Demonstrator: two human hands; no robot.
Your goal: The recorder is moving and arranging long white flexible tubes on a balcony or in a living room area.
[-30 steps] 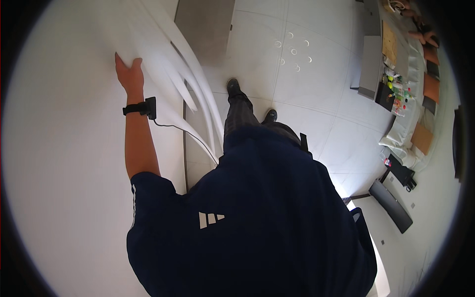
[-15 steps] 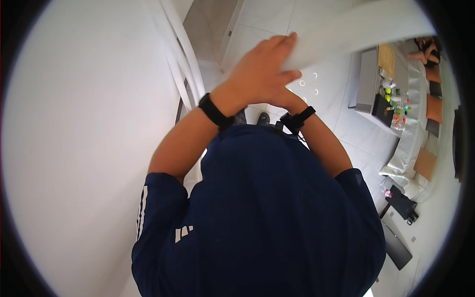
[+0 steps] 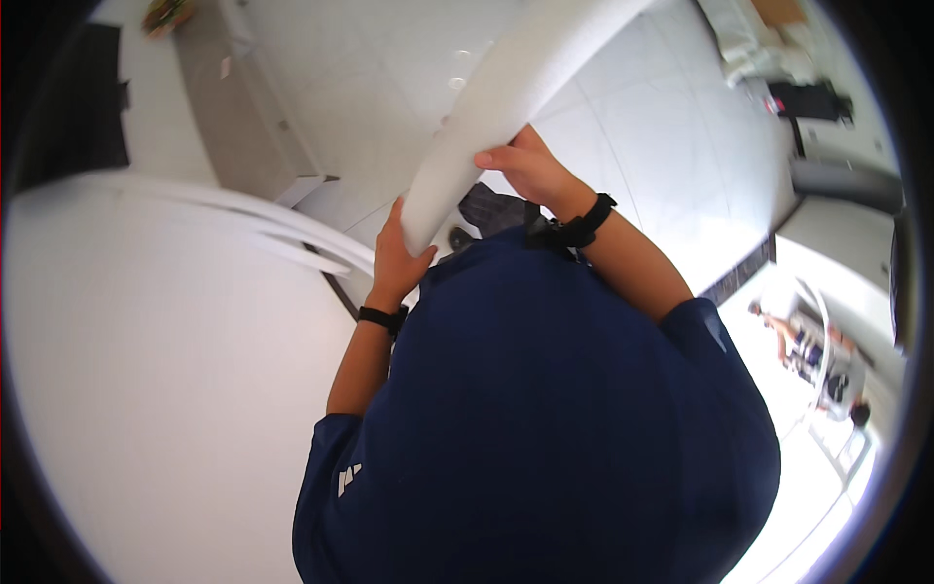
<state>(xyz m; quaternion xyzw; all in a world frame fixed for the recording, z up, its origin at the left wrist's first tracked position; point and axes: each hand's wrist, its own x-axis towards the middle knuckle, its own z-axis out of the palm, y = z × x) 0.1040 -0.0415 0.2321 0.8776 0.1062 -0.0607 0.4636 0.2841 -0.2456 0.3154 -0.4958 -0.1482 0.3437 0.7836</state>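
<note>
A long white tube-shaped roll (image 3: 486,112) slants in front of me, from near my waist up past the upper edge of the picture. My left hand (image 3: 394,258) grips its near end, fingers along one side and thumb on the other. Higher up, my right hand (image 3: 535,173) is closed on the roll's right side, its thumb lying across the near surface. The fingers beneath the roll are partly hidden. Whether the roll is foam, film or something else, I cannot tell.
A large white surface (image 3: 165,370) with several pale curved strips (image 3: 282,209) along its edge fills the left. A grey-brown cabinet (image 3: 219,107) stands at upper left. A black bag (image 3: 809,101) lies at upper right. Other people (image 3: 808,350) are at far right.
My view has turned to the right. My hands, earlier crossed close together with the roll blurred beyond them, are now apart, and both hold the roll, which has come nearer my waist.
</note>
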